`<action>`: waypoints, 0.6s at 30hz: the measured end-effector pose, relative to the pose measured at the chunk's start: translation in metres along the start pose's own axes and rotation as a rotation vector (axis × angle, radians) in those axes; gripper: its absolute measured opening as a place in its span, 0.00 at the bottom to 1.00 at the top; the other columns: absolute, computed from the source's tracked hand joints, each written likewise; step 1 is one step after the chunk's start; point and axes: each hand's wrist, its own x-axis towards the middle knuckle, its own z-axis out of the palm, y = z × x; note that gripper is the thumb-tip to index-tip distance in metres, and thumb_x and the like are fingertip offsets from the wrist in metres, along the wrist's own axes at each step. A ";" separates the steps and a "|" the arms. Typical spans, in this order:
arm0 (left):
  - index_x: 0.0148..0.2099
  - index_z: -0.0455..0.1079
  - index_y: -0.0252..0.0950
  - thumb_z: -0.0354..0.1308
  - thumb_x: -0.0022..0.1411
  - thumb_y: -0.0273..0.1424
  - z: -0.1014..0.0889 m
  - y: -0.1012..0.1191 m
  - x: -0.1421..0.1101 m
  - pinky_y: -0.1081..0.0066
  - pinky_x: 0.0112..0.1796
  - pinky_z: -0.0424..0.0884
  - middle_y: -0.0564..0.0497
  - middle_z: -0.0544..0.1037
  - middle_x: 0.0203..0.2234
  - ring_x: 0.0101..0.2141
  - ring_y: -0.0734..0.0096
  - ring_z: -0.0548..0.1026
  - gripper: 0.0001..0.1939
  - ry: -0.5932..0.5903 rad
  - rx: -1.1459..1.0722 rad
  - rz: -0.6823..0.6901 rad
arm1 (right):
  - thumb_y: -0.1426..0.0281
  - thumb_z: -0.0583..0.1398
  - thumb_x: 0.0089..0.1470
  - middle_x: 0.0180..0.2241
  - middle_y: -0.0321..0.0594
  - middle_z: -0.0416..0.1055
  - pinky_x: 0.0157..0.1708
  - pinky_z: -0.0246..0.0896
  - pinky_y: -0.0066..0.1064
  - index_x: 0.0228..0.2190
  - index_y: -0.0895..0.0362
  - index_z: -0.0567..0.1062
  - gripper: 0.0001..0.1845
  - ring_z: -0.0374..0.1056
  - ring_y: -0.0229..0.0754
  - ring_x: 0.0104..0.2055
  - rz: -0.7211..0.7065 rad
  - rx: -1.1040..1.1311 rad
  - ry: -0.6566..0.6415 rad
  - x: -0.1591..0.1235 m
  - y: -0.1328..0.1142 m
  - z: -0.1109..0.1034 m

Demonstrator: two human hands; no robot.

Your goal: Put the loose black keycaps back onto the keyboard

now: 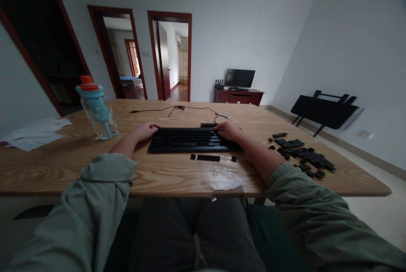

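The right hand [229, 131] hides part of the black, oblong keyboard [185, 139], its lettering illegible, the left hand [144, 131] touches its edge, and whether either grips cannot be told.

The one camera sits up on the wearer's head, peering forward and down, close over the table [177, 174], lap [171, 225] at six o'clock, a doorway [171, 56] at eleven.

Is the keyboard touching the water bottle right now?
Apart: the head view shows the left hand and bare tabletop between the keyboard and the water bottle.
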 end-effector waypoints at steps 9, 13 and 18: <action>0.38 0.78 0.33 0.60 0.47 0.34 0.001 -0.001 -0.001 0.68 0.33 0.69 0.47 0.81 0.28 0.30 0.62 0.75 0.15 0.006 -0.048 -0.011 | 0.73 0.59 0.57 0.45 0.41 0.81 0.48 0.65 0.29 0.49 0.53 0.81 0.20 0.75 0.43 0.45 -0.024 -0.055 0.011 -0.004 -0.004 -0.001; 0.38 0.78 0.34 0.62 0.46 0.36 0.001 -0.004 0.001 0.69 0.28 0.67 0.50 0.79 0.24 0.27 0.64 0.74 0.16 -0.011 -0.095 -0.050 | 0.72 0.59 0.56 0.43 0.43 0.80 0.48 0.64 0.31 0.49 0.52 0.81 0.20 0.74 0.45 0.45 -0.044 -0.101 0.029 -0.008 -0.007 -0.004; 0.38 0.78 0.33 0.62 0.45 0.37 0.000 -0.009 0.004 0.68 0.30 0.69 0.49 0.79 0.25 0.28 0.64 0.74 0.18 -0.028 -0.134 -0.034 | 0.72 0.59 0.55 0.45 0.45 0.79 0.54 0.61 0.34 0.49 0.53 0.81 0.21 0.71 0.48 0.50 -0.072 -0.167 0.049 -0.009 -0.010 -0.007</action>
